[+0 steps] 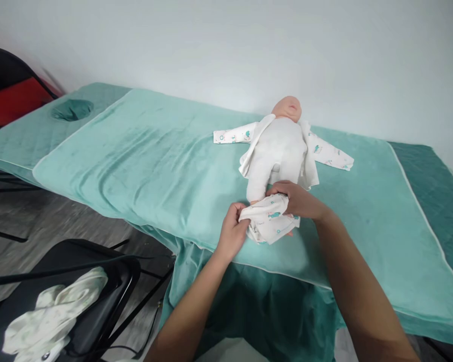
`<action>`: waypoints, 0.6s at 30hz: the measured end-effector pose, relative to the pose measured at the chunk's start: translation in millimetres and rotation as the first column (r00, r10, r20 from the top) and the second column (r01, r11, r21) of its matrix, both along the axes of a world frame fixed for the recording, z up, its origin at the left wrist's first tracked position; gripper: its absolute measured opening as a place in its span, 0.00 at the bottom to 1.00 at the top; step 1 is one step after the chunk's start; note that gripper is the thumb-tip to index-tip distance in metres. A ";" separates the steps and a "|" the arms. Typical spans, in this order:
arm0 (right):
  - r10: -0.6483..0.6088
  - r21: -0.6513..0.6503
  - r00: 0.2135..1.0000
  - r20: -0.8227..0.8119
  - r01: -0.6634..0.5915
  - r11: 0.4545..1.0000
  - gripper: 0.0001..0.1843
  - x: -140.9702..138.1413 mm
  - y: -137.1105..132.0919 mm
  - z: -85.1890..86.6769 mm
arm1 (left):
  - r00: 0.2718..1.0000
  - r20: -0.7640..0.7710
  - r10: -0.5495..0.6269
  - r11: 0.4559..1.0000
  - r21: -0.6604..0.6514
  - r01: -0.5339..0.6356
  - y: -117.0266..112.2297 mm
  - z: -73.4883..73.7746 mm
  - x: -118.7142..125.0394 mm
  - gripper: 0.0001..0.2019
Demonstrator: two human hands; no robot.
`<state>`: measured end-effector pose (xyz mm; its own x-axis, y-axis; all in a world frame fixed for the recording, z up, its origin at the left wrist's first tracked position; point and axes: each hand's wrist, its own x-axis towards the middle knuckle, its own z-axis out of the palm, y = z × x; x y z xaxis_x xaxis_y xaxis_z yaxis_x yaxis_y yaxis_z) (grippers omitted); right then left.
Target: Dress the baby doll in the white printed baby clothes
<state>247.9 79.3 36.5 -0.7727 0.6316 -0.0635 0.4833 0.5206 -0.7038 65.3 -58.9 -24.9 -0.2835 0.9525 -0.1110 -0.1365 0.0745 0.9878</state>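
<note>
- Evidently, the white-bodied doll (277,143) is laid on its back on the green bed (173,151), head toward the wall (211,45), legs toward the near edge, presumably so that the feet can be reached from this side.
- Printed garment (270,218) is bunched over the doll's lower legs, near that edge; how far either foot is inside cannot be told.
- One end of its upper edge is pinched by the left hand (232,229), fingers closed on cloth; the other is gripped by the right hand (300,198), fingers curled narrow.
- Two-ended hold is probably used so that the edge is stretched between the hands.
- Printed top (243,133) is spread unfastened under the doll, sleeves laid out to either side.
- Forearms are extended from the near side, angled inward; the right hand is set farther over the bed than the left, its knuckles turned upward.
- Loose cloth (56,311) is heaped on a black chair (126,279).
</note>
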 end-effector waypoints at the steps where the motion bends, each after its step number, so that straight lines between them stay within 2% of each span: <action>1: -0.008 -0.004 1.000 -0.002 0.008 1.000 0.09 -0.3 -0.2 0.1 | 0.999 -0.032 0.004 1.000 0.021 -0.003 3.5 -1.9 -1.8 0.07; 8: -0.107 -0.089 0.994 0.024 0.108 0.990 0.09 -1.3 -3.5 -0.3 | 0.969 -0.220 0.114 0.988 0.130 -0.086 34.0 -13.3 -15.1 0.06; 13: -0.204 0.016 0.973 0.106 0.203 0.979 0.08 -9.1 -5.5 2.7 | 0.921 -0.352 0.168 0.966 0.245 -0.082 61.6 -12.3 -21.7 0.09; 18: -0.345 0.118 0.928 0.143 0.330 0.936 0.09 -19.3 -2.2 5.6 | 0.816 -0.541 0.205 0.938 0.348 -0.005 91.8 -16.2 -24.3 0.12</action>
